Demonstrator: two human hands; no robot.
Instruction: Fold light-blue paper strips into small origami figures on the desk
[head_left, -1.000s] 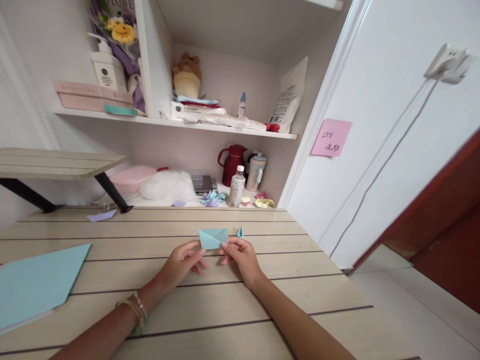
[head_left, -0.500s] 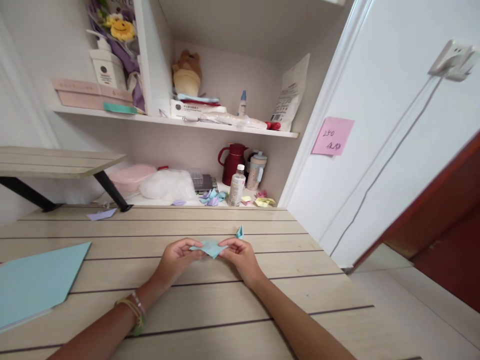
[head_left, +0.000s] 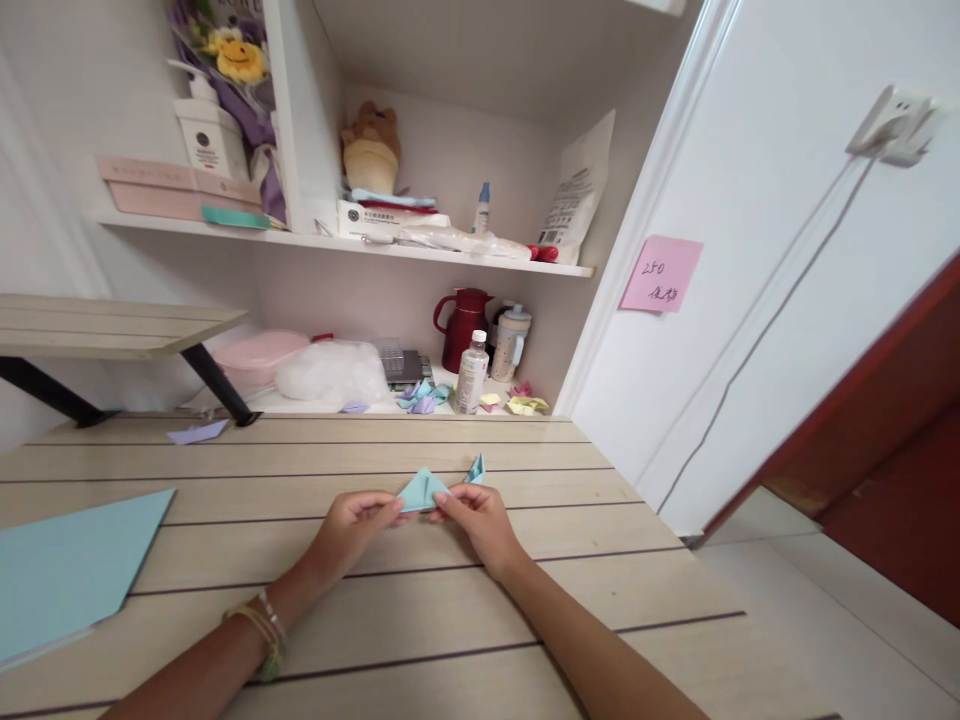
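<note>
A small piece of light blue folded paper (head_left: 421, 488) is held between both hands just above the table. Its peak points away from me and its long edge lies toward me, so it looks like a triangle. My left hand (head_left: 361, 522) pinches the left corner between thumb and fingers. At the right corner, my right hand (head_left: 480, 520) is closed on the paper, its thumb on the near face. Right behind the right hand stands a small blue origami piece (head_left: 476, 468), partly covered by the fingers.
Light blue paper sheets (head_left: 75, 570) lie at the left on the slatted table (head_left: 420, 640). A purple folded paper (head_left: 198, 432) rests by the riser's leg (head_left: 221, 385). Along the back are a plastic bottle (head_left: 471, 378), a red jug (head_left: 463, 330) and several folded papers (head_left: 424, 397).
The blue paper has been turned: its point faced me before, and now its peak faces away with a straight edge near me. Both hands remain on it.
</note>
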